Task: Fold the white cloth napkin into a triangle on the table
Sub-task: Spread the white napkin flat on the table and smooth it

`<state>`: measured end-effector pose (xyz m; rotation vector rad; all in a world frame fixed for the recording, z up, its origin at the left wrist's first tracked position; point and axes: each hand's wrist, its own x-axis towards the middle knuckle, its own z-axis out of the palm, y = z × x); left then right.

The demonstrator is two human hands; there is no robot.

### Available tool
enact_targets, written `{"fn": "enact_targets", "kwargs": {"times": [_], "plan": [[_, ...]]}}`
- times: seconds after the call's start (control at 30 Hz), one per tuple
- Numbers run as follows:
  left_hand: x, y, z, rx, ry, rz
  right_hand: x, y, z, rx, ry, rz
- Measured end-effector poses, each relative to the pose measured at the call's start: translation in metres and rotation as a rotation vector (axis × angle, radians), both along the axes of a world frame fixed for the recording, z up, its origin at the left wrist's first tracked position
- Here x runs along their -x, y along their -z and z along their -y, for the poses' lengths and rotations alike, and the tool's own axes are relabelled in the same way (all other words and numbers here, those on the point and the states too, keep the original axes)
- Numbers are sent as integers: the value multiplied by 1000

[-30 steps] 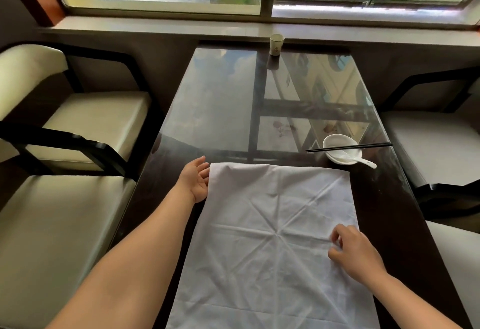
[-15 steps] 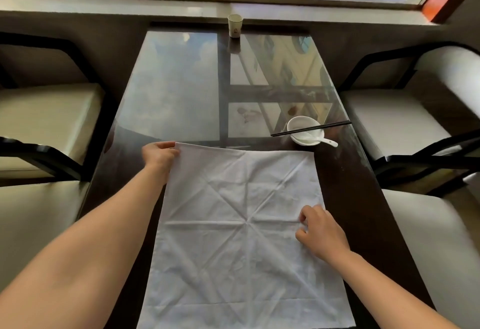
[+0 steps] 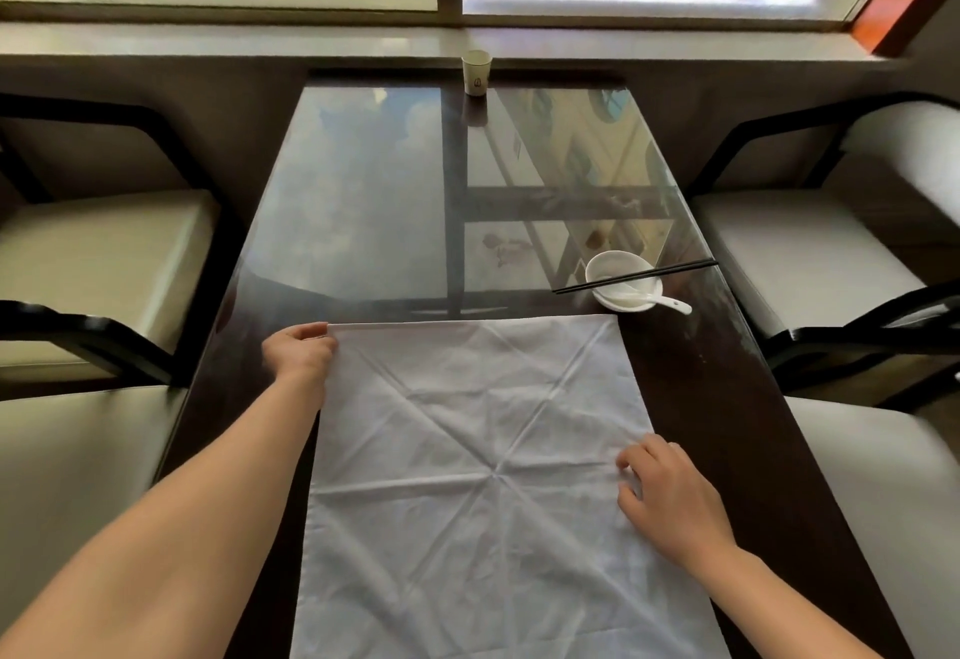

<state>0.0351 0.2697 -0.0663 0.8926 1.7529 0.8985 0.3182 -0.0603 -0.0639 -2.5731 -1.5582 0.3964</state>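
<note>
The white cloth napkin [image 3: 483,492] lies spread flat on the near half of the dark glass-topped table [image 3: 363,201], with crease lines crossing at its middle. My left hand [image 3: 298,351] pinches the napkin's far left corner between thumb and fingers. My right hand [image 3: 670,497] rests on the napkin's right edge about halfway down, fingers curled and pressing on the cloth. The near edge of the napkin runs out of view at the bottom.
A white bowl [image 3: 623,280] with a white spoon [image 3: 670,300] and black chopsticks [image 3: 636,276] laid across it stands just beyond the napkin's far right corner. A paper cup [image 3: 476,72] stands at the table's far edge. Cream chairs [image 3: 93,253] flank both sides.
My left hand went from lying open beside the far left corner to pinching it. The right hand stayed on the right edge. The camera view swung to the right and centred on the table.
</note>
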Motion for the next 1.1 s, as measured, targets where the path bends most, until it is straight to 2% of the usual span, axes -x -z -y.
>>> {"fn": "enact_targets", "kwargs": {"times": [0.1,0.2,0.3,0.37,0.43,0.53,0.77,1.1], "plan": [[4,0,0,-34,36,15,2,1,3,-18,9,6],[14,-9,18,-129,167,-190,3,-1,14,-71,19,8],[32,-14,66,-394,510,-529,6,-1,27,-115,-31,29],[40,-7,114,-533,757,-669,11,1,29,-58,-101,16],[40,3,161,-537,999,-772,17,4,25,54,-189,3],[43,27,203,-422,1297,-979,28,11,19,183,-307,9],[76,39,219,-332,1309,-1130,16,17,49,237,-261,78],[143,20,305,-54,1095,-1086,25,13,141,194,27,37]]}}
